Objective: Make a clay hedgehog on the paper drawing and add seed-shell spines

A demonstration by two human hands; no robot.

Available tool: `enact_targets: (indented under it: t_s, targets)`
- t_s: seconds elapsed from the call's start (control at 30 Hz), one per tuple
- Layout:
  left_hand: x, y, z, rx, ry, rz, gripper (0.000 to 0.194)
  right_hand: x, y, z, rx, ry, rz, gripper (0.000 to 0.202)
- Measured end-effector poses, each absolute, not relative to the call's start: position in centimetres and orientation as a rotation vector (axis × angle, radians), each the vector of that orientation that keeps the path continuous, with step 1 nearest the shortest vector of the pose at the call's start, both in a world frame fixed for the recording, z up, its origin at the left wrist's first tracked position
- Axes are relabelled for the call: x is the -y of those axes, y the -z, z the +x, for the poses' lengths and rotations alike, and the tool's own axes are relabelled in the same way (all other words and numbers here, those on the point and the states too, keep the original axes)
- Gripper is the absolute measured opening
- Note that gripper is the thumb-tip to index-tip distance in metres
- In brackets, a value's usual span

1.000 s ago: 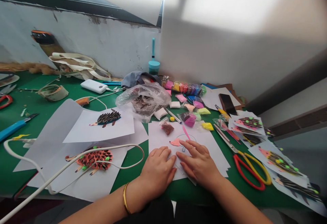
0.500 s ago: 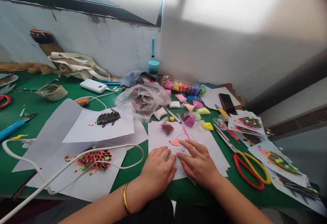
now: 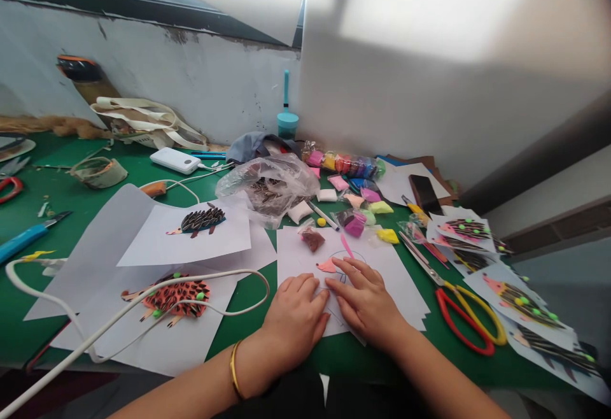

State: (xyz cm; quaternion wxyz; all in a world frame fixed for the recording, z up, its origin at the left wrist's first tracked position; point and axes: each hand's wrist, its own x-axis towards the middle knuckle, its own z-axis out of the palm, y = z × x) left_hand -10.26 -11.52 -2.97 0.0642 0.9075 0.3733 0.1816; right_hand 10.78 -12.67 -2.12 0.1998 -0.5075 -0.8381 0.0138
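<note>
A white sheet of paper lies in front of me with a blue pen outline drawn on it. A flat pink clay piece, pointed on its left with a dark dot at the tip, sits at the outline's left end. My left hand rests on the paper's lower left, fingers close together and laid down. My right hand lies over the outline with its fingers apart, the tips just right of and below the pink piece. A slim pink tool lies behind it, and a brown clay packet sits on the paper.
Scissors with red and yellow handles lie at right beside finished hedgehog pictures. A plastic bag of striped seeds and coloured clay packets are behind. A white cable loops over hedgehog sheets at left.
My right hand has shifted slightly to the left and up, its fingertips nearer the pink piece and my left hand. My left hand stays in place.
</note>
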Motion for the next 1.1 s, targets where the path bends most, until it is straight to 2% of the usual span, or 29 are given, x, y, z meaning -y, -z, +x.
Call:
enact_targets:
  t_s: [0.17, 0.43, 1.1]
  targets:
    - [11.5, 2.9, -10.3, -1.121, -0.567, 2.739, 0.034, 12.8, 2.2, 10.8, 2.337, -0.005, -1.425, 0.029]
    - [11.5, 2.8, -10.3, -1.120, -0.528, 2.724, 0.032, 12.4, 2.3, 10.9, 2.331, -0.017, -1.435, 0.041]
    - [11.5, 2.6, -10.3, -1.122, -0.540, 2.723, 0.031, 10.1, 1.9, 9.7, 2.266, -0.246, -1.491, 0.041]
